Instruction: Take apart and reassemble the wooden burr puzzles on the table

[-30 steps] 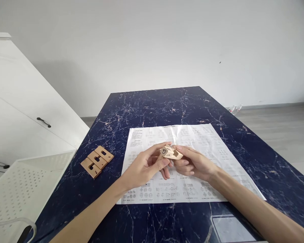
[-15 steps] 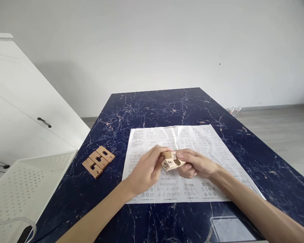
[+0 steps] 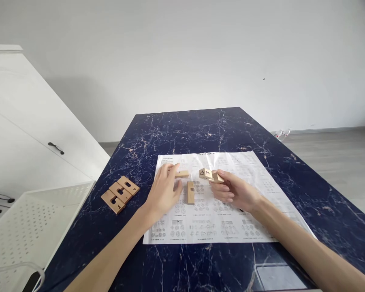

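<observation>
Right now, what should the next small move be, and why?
I'd probably ease the left hand away from the far block: that block seems to lie flat on the printed sheet, beyond the near block, and the right hand alone holds the numbered piece up.

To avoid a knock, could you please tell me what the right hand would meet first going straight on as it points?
Led by its held wooden piece, the right hand would probably first meet the small block at the left hand; depth is unclear, so it might pass above.
</observation>
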Motion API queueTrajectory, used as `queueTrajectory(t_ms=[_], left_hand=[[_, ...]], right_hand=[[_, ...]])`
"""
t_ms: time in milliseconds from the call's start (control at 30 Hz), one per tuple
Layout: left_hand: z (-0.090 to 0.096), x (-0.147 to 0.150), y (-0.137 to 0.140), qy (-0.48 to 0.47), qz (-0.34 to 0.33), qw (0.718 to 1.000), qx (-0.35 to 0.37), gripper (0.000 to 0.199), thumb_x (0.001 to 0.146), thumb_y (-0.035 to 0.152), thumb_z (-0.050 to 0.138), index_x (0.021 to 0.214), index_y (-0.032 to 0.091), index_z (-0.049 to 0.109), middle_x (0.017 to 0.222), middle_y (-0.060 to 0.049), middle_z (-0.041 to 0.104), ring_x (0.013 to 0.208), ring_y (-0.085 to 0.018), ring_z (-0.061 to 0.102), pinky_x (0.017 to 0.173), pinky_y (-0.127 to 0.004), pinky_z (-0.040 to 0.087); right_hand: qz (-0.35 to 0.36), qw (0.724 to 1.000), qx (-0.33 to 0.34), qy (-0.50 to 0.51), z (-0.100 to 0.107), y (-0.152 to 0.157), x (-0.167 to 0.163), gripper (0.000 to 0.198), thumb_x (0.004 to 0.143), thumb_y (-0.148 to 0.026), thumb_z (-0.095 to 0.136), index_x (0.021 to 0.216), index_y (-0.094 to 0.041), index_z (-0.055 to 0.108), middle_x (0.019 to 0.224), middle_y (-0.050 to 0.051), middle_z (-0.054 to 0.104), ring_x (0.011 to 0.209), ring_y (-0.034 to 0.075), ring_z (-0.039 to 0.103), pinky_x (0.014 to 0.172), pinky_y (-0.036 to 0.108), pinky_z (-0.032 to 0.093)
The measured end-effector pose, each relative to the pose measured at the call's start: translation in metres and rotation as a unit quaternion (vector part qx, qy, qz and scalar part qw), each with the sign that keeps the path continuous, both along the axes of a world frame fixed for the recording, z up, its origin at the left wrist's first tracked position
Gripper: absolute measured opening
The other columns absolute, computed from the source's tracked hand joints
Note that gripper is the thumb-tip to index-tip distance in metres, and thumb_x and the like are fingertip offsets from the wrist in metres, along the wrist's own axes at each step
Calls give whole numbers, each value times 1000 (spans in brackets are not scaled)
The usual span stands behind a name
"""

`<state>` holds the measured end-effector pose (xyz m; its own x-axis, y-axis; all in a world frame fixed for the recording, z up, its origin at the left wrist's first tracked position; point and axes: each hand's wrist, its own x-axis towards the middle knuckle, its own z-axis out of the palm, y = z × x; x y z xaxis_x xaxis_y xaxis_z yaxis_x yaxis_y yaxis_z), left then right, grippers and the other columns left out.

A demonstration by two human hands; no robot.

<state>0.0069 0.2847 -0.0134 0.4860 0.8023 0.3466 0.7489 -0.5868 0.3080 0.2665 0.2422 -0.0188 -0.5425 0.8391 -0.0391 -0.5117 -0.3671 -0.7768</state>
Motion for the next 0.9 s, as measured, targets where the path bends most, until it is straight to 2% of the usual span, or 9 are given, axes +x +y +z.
queueTrajectory(t_ms=[100, 167, 233, 367, 500, 633, 733, 800, 900], left_hand=[[11, 6, -11, -29, -2, 997, 65, 35, 98, 31, 57, 130, 16, 57, 125, -16, 64, 117, -32, 66, 95, -46, 58], [19, 11, -19, -17, -19, 1000, 2, 41, 97, 47, 58, 125, 17, 57, 89, -5, 69, 79, -23, 70, 71, -38, 59], [24, 14, -24, 34, -44, 995, -84, 60, 92, 62, 62, 129, 16, 54, 72, 1, 66, 59, -20, 65, 56, -33, 52], [24, 13, -25, 86, -73, 986, -123, 51, 92, 50, 64, 129, 15, 56, 89, -6, 75, 71, -25, 71, 63, -35, 51], [27, 12, -22, -50, -96, 975, -192, 36, 107, 38, 44, 133, 18, 57, 95, -7, 74, 72, -21, 68, 65, -33, 49], [35, 14, -23, -204, -111, 930, -284, 37, 109, 50, 45, 121, 20, 64, 84, -2, 63, 66, -16, 56, 62, -30, 45], [37, 15, -22, -291, -134, 868, -380, 40, 105, 57, 52, 107, 19, 64, 76, 2, 53, 60, -12, 45, 57, -27, 41], [36, 15, -21, -334, -145, 827, -428, 45, 102, 62, 55, 97, 18, 61, 75, 3, 50, 58, -9, 42, 55, -25, 40], [33, 15, -20, -351, -143, 802, -462, 50, 100, 66, 55, 84, 19, 55, 72, 4, 46, 54, -7, 40, 52, -24, 40]], right_hand=[[-18, 1000, -9, 3, 2, 0, -1, 39, 104, -45, 65, 78, -19, 52, 63, -8, 34, 49, 7, 18, 47, 20, 27], [-26, 1000, -11, 3, 1, 0, -2, 38, 103, -46, 65, 79, -19, 53, 63, -8, 33, 50, 7, 17, 47, 21, 26], [-30, 1000, -9, -3, 1, 0, -3, 38, 103, -47, 65, 79, -20, 52, 63, -8, 33, 50, 8, 17, 48, 21, 26], [-38, 999, -6, -21, 1, 0, -4, 39, 102, -48, 65, 78, -21, 50, 64, -8, 33, 52, 9, 17, 49, 23, 28], [-51, 998, -1, -34, 2, 0, -3, 40, 103, -51, 61, 78, -22, 51, 64, -7, 29, 52, 11, 15, 48, 26, 27], [-81, 996, 12, -37, 2, 0, -3, 41, 104, -51, 58, 76, -22, 49, 65, -7, 28, 52, 12, 15, 49, 27, 27], [-78, 996, 22, -39, 2, 0, -3, 45, 106, -50, 57, 73, -21, 46, 65, -6, 30, 53, 11, 16, 51, 27, 28], [-67, 997, 27, -37, 2, -1, -3, 44, 107, -49, 56, 74, -21, 47, 65, -6, 31, 53, 11, 17, 51, 27, 27], [-55, 997, 35, -35, 1, -1, -4, 40, 108, -48, 55, 79, -20, 51, 65, -6, 33, 53, 10, 20, 52, 26, 24]])
